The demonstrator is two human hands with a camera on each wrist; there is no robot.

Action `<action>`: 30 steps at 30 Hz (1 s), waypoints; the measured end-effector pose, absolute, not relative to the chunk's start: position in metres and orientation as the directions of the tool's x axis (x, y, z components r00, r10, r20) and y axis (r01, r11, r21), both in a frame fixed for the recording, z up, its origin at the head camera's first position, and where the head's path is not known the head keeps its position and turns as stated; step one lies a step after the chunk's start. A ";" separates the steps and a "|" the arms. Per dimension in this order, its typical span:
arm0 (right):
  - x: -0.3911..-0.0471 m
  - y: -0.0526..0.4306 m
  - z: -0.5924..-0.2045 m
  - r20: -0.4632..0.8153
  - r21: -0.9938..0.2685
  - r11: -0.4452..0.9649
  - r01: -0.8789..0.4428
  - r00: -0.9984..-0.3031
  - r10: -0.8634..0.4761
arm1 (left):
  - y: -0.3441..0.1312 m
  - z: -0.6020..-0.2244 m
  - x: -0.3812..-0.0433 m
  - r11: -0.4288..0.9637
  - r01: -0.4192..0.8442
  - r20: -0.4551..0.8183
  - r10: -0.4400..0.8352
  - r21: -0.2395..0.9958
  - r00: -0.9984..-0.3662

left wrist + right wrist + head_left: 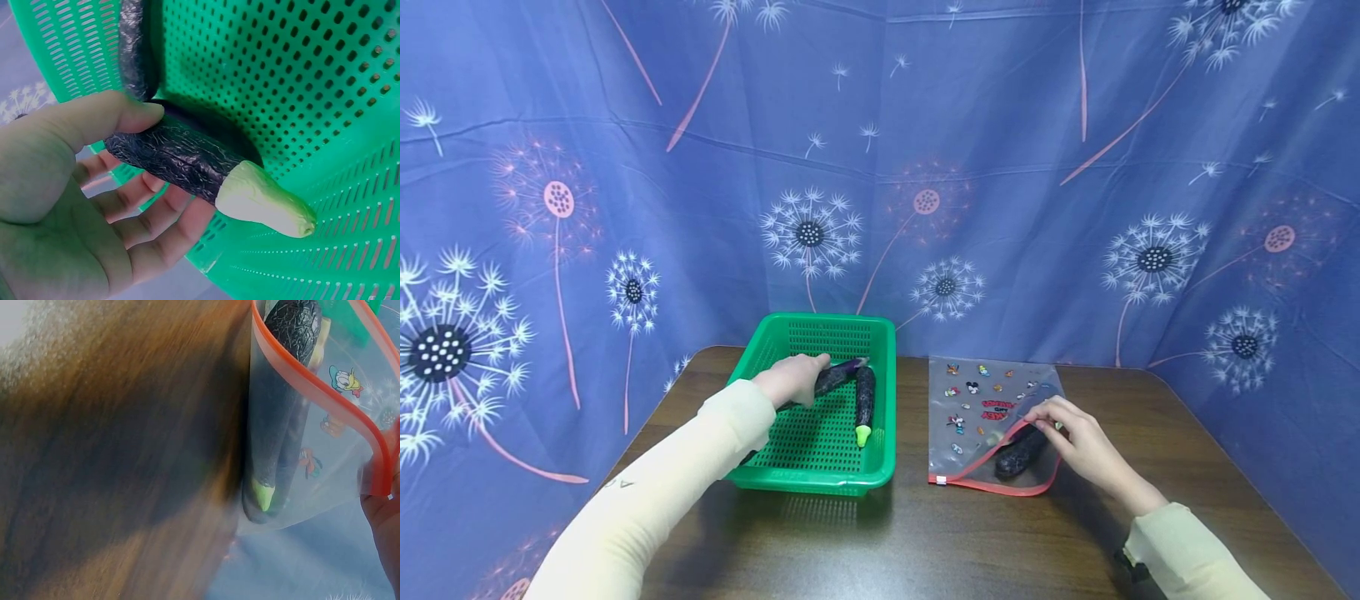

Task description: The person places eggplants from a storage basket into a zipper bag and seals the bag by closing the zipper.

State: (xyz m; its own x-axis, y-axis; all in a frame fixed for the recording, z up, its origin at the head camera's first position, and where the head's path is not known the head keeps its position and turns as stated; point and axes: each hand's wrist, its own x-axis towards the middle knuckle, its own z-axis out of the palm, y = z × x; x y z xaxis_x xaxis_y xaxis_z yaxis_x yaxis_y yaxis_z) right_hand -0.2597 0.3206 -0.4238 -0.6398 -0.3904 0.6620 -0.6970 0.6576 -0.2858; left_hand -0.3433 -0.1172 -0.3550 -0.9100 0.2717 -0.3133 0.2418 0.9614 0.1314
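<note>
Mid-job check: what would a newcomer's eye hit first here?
The bright green basket, left of centre on the table, where the left grip holds a dark eggplant. Next, the red-edged bag to its right, pinched by the right grip. Behind, a blue dandelion-print cloth.

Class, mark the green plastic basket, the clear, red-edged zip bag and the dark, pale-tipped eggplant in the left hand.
Green plastic basket (808, 481), head view: front rim.
Clear, red-edged zip bag (966, 408), head view: printed panel.
Dark, pale-tipped eggplant (197, 164), left wrist view: dark body.

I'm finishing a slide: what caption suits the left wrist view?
A left hand holds a pale-ended eggplant at a perforated green basket.
</note>
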 end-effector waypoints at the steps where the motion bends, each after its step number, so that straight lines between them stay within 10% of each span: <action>1: -0.260 0.320 -0.424 0.662 -0.281 0.659 -0.698 -0.638 -0.393 | -0.118 -0.354 -0.343 0.961 0.238 -0.315 0.271 0.138 -0.910; 30: -0.265 0.320 -0.420 0.672 -0.250 0.656 -0.712 -0.615 -0.412 | -0.108 -0.306 -0.323 0.952 0.215 -0.176 0.256 0.219 -0.951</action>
